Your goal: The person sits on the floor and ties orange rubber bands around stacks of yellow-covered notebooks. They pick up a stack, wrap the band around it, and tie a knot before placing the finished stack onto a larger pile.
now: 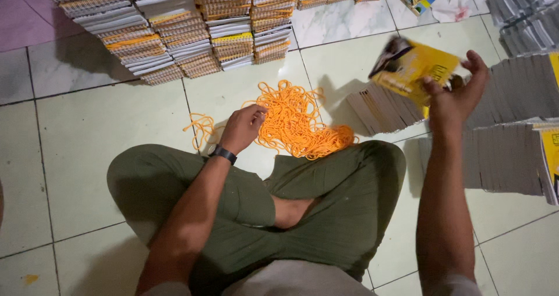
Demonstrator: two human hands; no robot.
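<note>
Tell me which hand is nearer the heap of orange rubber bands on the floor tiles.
Left. The left hand touches the heap of orange rubber bands; the right hand is raised off to its right, holding a yellow booklet.

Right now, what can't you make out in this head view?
- Yellow booklets in the right hand: motion-blurred, count unclear.
- Left hand fingertips: buried in the orange rubber bands.
- Grey stacks: cut off by the right edge.
- Bundled stacks: cut off by the top edge.

The person wears loose olive-green trousers [326, 197], creased at the knees, and a light grey top [291, 281] showing at the bottom edge. A black wristband [223, 154] circles the left wrist. Both forearms are unsleeved.
</note>
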